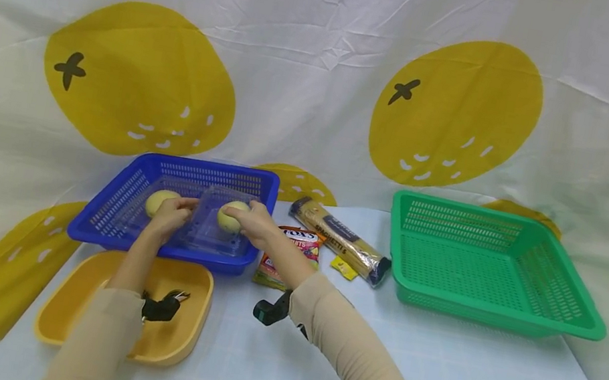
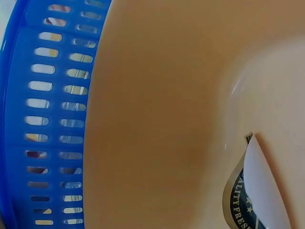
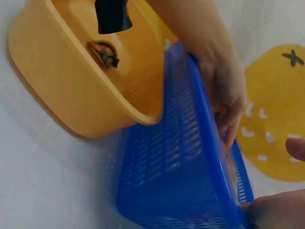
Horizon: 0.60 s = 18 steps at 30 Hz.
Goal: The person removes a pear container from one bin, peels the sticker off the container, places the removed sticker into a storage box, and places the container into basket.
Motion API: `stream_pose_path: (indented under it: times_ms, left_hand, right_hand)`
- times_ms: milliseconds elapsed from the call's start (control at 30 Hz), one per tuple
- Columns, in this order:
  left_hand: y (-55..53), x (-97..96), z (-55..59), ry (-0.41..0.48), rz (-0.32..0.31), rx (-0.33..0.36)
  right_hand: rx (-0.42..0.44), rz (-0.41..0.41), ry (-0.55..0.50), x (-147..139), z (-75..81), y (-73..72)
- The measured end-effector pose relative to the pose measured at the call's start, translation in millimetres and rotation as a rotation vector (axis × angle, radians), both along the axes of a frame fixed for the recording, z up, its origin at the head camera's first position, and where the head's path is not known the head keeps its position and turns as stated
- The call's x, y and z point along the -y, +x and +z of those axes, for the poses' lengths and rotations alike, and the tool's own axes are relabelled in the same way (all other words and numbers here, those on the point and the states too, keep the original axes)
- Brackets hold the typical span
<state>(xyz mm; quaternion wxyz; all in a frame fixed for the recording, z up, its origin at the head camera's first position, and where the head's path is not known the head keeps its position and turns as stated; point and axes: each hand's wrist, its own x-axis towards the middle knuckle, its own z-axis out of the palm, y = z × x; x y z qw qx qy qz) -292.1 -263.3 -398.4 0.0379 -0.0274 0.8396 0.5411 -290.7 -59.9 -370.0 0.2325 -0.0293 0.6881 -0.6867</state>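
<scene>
My right hand (image 1: 256, 221) grips a pale yellow round fruit (image 1: 229, 217) over a clear plastic container (image 1: 210, 238) in the blue basket (image 1: 270, 191). In the basket's left half lies another pale round fruit (image 1: 157, 199). My left hand (image 1: 171, 217) is beside that fruit, at the container's inner edge, and covers part of the fruit. What its fingers hold is hidden. In the right wrist view, my left hand (image 3: 224, 90) reaches down over the basket rim, and part of my right hand (image 3: 281, 210) shows at the lower corner.
Below the basket stands a yellow basin (image 1: 199, 314) with a dark-labelled item (image 2: 238, 200) inside. Right of the basket lie a fruit sweets bag (image 1: 301, 244), a spaghetti pack (image 1: 341, 237) and a small yellow packet (image 1: 344, 267). A green basket (image 1: 503, 313) stands farther right.
</scene>
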Motion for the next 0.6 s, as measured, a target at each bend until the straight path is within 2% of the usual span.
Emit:
stream_pose_path:
  times_ms: [133,233,333,433,500,600]
  left_hand:
    - [2.1,-0.9,-0.2,-0.001,0.162,-0.058]
    - [3.2,-0.8,-0.9,0.02,0.24,-0.12]
    - [4.2,-1.6,-1.7,0.007,0.256,-0.184]
    - [5.7,-4.2,-1.9,-0.076,0.238,-0.246]
    - [5.9,-7.1,-2.0,-0.118,0.232,-0.302]
    - [6.4,-11.9,-2.0,-0.14,0.228,-0.39]
  right_hand:
    - [-0.003,-0.006,-0.063,1,-3.8,0.5]
    - [-0.018,-0.032,-0.129,0,-6.4,2.2]
    - [-0.026,-0.06,-0.215,-6,-8.2,4.7]
    - [-0.073,-0.051,-0.242,-18,-8.9,8.5]
    - [-0.135,-0.032,-0.205,-32,-9.2,11.7]
    - [-0.28,-0.011,-0.062,-58,-9.4,18.8]
